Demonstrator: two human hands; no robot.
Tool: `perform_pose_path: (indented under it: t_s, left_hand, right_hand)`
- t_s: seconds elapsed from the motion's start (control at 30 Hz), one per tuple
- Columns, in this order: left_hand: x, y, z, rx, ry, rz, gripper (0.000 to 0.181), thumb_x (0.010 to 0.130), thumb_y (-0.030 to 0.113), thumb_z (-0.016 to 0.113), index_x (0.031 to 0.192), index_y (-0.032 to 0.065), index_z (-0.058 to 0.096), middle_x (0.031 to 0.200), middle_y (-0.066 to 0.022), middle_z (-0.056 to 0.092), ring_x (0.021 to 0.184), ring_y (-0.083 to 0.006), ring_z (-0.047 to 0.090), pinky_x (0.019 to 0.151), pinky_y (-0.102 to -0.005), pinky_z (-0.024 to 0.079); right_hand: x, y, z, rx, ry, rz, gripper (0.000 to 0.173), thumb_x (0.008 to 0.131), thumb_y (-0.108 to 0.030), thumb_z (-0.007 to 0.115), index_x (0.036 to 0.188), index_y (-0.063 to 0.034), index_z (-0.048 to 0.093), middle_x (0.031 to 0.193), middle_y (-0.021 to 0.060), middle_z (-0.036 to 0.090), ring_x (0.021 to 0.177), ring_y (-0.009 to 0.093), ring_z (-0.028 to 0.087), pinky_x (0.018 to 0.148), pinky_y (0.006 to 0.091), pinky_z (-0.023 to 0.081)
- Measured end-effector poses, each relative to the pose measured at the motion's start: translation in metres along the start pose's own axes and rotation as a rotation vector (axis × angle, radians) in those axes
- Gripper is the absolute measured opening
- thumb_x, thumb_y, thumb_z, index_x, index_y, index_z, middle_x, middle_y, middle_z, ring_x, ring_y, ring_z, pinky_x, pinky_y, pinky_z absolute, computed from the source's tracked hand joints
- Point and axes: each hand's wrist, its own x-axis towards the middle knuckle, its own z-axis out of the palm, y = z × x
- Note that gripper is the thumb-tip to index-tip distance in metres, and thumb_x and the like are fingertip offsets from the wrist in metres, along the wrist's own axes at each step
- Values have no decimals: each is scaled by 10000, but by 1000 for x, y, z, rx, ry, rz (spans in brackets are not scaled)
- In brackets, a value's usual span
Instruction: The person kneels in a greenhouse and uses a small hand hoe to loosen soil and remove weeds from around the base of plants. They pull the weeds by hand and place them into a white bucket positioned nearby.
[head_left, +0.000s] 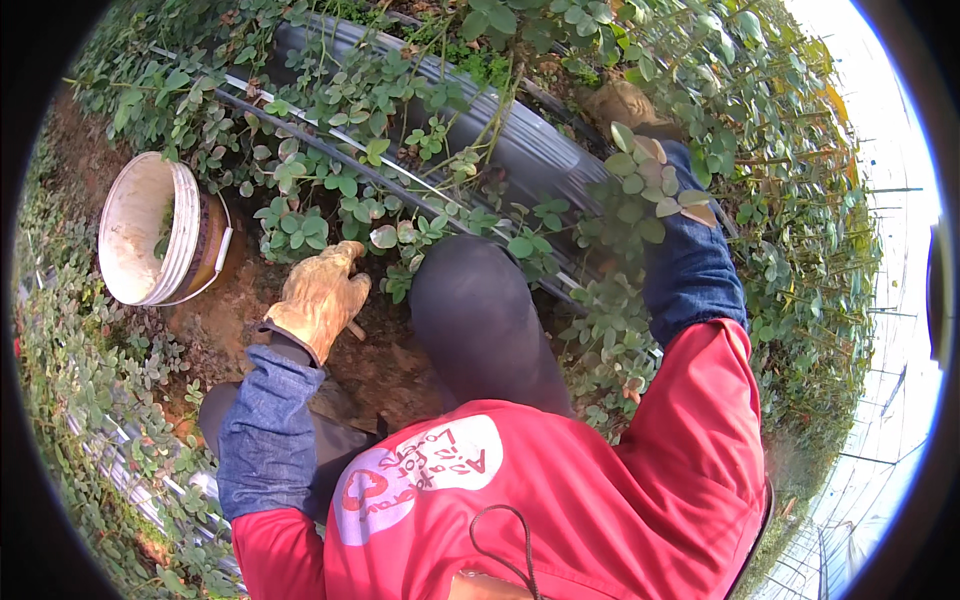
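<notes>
My left hand (321, 294), in a tan leather work glove, hovers over the reddish soil right of a bucket, its fingers partly curled. A short tan stub (356, 330) shows under its palm; whether the hand holds it I cannot tell. My right hand (624, 105), gloved alike, reaches across the black plastic-covered bed (525, 139) into the foliage. Leaves of a rose-like plant (660, 180) hang over that wrist, and the fingertips are lost among stems. The white-lined bucket (131, 232) lies tipped towards me, with a little green leaf matter inside.
A dark pipe (337, 154) and a pale strip (300, 112) run along the bed's near edge. My bent knee (476, 315) presses close to the plants. Dense tall stems (795, 187) rise at right. Another leafy row (97, 427) grows at left.
</notes>
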Motion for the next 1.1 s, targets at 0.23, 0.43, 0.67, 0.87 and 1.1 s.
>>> perform_pose_path:
  t_s: [0.23,0.43,0.67,0.87,1.1]
  left_hand:
    - [-3,13,4,87,-5,128,376,858,177,633,1199,19,629,1114,-225,676,979,-400,665,869,-477,533]
    - [1,19,1,149,-43,149,345,857,177,633,1162,16,630,1076,-223,675,941,-400,670,846,-484,539]
    - [4,26,8,132,-100,231,303,852,173,637,1106,9,622,1041,-227,670,923,-415,664,817,-494,534]
    - [5,38,3,154,-53,293,366,844,185,674,1172,25,645,1097,-217,681,952,-395,672,850,-480,533]
    - [-4,28,15,203,-73,242,382,829,191,679,1171,31,628,1062,-220,687,910,-392,682,815,-470,548]
  right_hand:
    - [-2,-12,-5,-20,-46,-46,442,929,-438,630,1046,-14,678,932,129,684,819,228,649,734,355,512]
    - [-59,-78,-49,-30,-4,-165,483,898,-494,655,951,-17,708,837,149,692,770,254,666,716,385,512]
    - [-9,-35,64,-388,-120,-202,327,978,-327,526,961,-72,731,944,128,703,879,333,675,781,422,542]
    - [35,94,93,49,-167,-322,174,889,-245,668,975,-112,741,930,87,718,793,257,684,666,401,532]
    - [20,-69,32,-238,6,-237,287,981,-241,487,1134,-138,706,1129,113,696,942,237,699,745,366,574]
